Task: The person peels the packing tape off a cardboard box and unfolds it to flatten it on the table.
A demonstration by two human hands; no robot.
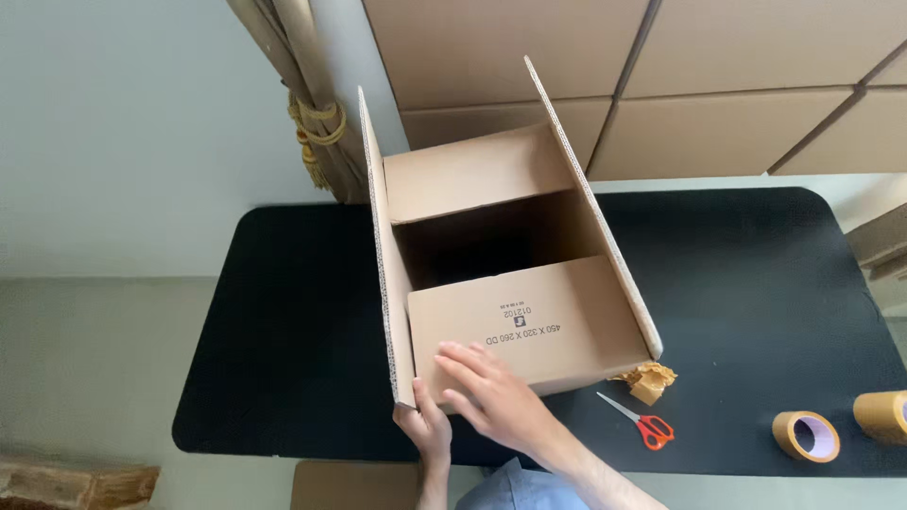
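Hands (491,397) on open cardboard box (501,283), scissors (642,423) nearby
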